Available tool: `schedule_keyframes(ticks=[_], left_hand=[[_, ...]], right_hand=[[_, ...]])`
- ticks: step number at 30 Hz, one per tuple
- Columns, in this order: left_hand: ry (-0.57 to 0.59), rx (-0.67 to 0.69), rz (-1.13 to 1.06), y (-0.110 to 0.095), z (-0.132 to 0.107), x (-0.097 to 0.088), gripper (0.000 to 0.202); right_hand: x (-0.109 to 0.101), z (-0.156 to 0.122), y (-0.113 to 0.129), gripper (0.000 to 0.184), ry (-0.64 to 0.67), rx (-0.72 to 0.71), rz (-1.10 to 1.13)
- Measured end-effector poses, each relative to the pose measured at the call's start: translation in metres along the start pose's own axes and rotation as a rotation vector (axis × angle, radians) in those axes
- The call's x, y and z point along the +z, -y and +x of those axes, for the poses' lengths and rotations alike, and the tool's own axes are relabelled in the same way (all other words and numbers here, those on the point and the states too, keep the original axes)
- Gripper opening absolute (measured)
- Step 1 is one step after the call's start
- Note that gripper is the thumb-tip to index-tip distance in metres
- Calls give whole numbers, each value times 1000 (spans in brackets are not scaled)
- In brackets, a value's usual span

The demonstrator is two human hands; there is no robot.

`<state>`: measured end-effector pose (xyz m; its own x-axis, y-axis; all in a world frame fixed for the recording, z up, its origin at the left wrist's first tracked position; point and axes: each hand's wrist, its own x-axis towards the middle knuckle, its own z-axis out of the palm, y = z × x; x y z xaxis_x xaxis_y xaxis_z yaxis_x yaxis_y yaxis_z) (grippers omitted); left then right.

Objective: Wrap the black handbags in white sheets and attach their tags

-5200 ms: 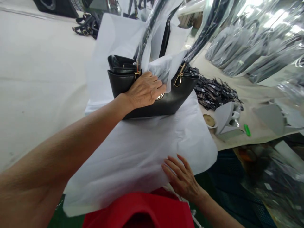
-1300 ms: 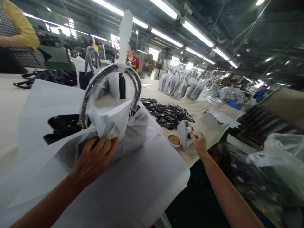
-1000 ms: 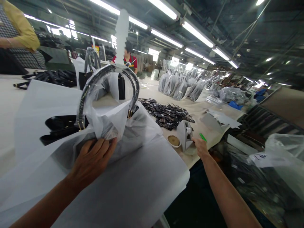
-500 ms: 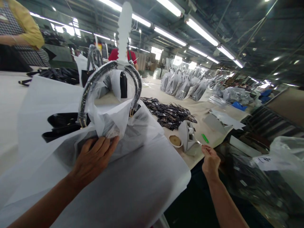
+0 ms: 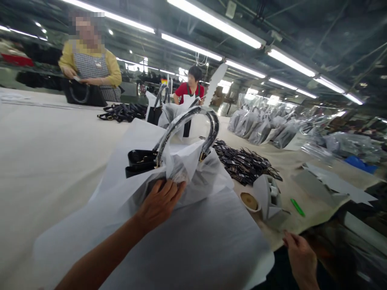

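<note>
A black handbag [image 5: 140, 159] lies mostly under white tissue paper [image 5: 196, 233], its two wrapped handles [image 5: 175, 125] standing up. My left hand [image 5: 161, 201] presses the gathered paper against the bag's side, fingers together and bent over a fold. A white card strip [image 5: 216, 84] rises above the handles. At the table's front edge, my right hand [image 5: 299, 253] is closed in a pinch near a tape dispenser [image 5: 266, 197]. The clear tape drawn out in the earlier view is barely visible at its fingertips now. A roll of tan tape [image 5: 250, 201] lies beside the dispenser.
Black hang tags [image 5: 244, 161] lie heaped beyond the dispenser, and a green cutter [image 5: 298, 207] is to its right. Plastic-wrapped bags [image 5: 260, 125] stand at the back right, black straps [image 5: 122, 112] at the back left. Two people [image 5: 93, 66] are across the table.
The view has swung left, bringing the person in yellow fully into sight. My right hand has drawn away from the dispenser, toward the table edge. My left hand stays on the paper.
</note>
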<state>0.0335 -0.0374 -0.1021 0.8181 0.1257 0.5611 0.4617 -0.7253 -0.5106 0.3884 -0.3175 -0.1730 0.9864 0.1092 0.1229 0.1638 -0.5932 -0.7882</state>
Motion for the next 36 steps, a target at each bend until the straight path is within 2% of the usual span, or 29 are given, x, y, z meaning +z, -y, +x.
schedule_keyframes(ticks=[2, 4, 7, 10, 13, 15, 19, 22, 32, 36], left_hand=[[-42, -11, -21, -2, -2, 6, 42], [-60, -21, -25, -3, -3, 10, 41], [-45, -16, -37, -3, -4, 10, 41], [-27, -11, -48, -3, -4, 9, 41], [-36, -24, -45, -3, -5, 8, 41], [-53, -29, -45, -3, -6, 8, 40], [-113, -13, -47, -1, -7, 7, 35], [-147, -3, -53, 2, -9, 6, 32], [-165, -5, -66, 1, -11, 8, 28], [-158, -17, -71, -1, -9, 9, 28]], right_hand=[[4, -22, 20, 42, 93, -148, 34], [16, -51, 51, 45, 260, -262, 152], [39, -101, 108, 36, 525, -405, 322], [61, -144, 162, 29, 707, -517, 452], [80, -168, 202, 28, 808, -591, 541], [95, -174, 219, 29, 819, -599, 551], [125, -172, 231, 31, 714, -552, 434], [137, -170, 231, 33, 634, -547, 336], [130, -168, 245, 52, 701, -426, 116], [131, -171, 251, 56, 665, -411, 45]])
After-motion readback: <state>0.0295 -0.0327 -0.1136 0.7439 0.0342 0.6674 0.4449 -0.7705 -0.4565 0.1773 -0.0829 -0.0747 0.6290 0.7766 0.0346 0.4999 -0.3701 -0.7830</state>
